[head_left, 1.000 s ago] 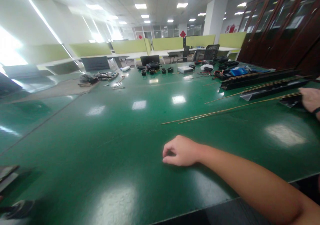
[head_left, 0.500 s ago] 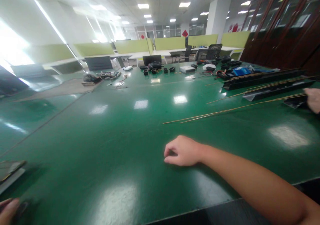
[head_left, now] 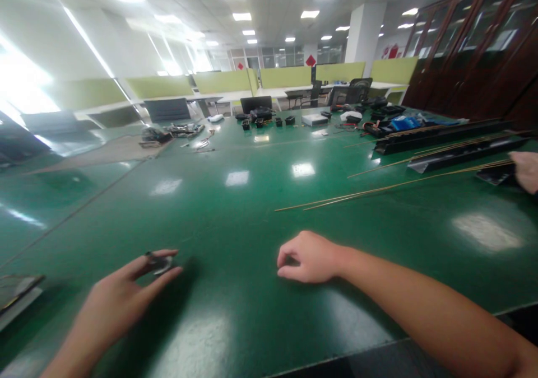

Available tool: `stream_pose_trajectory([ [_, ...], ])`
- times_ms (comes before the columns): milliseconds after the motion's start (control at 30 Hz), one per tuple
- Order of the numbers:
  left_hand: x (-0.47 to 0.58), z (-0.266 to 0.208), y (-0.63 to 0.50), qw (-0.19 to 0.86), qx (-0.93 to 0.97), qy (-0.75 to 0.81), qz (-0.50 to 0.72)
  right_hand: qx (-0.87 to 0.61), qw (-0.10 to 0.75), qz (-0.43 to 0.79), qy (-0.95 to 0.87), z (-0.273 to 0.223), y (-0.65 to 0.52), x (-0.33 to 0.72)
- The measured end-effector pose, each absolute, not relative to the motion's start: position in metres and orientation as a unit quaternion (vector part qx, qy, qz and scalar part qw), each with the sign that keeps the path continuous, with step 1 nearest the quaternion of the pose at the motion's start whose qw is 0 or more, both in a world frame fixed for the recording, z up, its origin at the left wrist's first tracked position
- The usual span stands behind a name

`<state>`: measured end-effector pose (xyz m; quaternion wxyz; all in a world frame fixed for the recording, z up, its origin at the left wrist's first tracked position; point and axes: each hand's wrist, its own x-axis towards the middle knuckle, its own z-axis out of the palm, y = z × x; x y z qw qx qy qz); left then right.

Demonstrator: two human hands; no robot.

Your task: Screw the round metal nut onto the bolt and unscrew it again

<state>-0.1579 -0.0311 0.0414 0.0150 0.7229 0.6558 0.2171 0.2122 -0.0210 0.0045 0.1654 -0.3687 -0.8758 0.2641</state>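
My left hand [head_left: 124,294] is over the left part of the green table [head_left: 235,232]. Its thumb and fingers pinch a small, round-looking dark and silvery object [head_left: 161,264], too blurred to name. To its right, my right hand [head_left: 311,257] lies on the tabletop with fingers loosely curled inward. Nothing shows between its thumb and forefinger. Beyond this hand, thin brass-coloured rods [head_left: 361,192] stretch to the right, apart from it.
Another person's hand [head_left: 525,171] is at the right edge, by the rods. Black channel-shaped bars [head_left: 462,154] lie nearby. Small black boxes [head_left: 259,122], a white box [head_left: 314,120] and a blue bundle [head_left: 406,122] stand at the back. A flat panel [head_left: 19,297] is at the left edge.
My left hand has come in from the lower left corner toward the middle, with the small object in its fingers. The right hand stays in place on the table.
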Motion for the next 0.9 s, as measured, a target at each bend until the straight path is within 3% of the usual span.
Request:
stream_pose_trajectory([
  [133,-0.065,0.029,-0.004,0.117,0.83,0.509,0.196,-0.388,0.199,0.265,-0.86,0.002,-0.02,0.213],
  [300,0.024,0.009,0.012,0.168,0.871,0.37,0.276,-0.506,0.228,0.23,-0.799,0.0,-0.013,0.217],
  [533,0.013,-0.007,0.008,0.211,0.821,0.414,0.333,-0.499,0.194,0.22,-0.815,-0.001,-0.01,0.216],
  [900,0.012,-0.004,0.005,0.214,0.824,0.382,0.36,-0.469,0.218,0.241,-0.821,-0.002,-0.016,0.213],
])
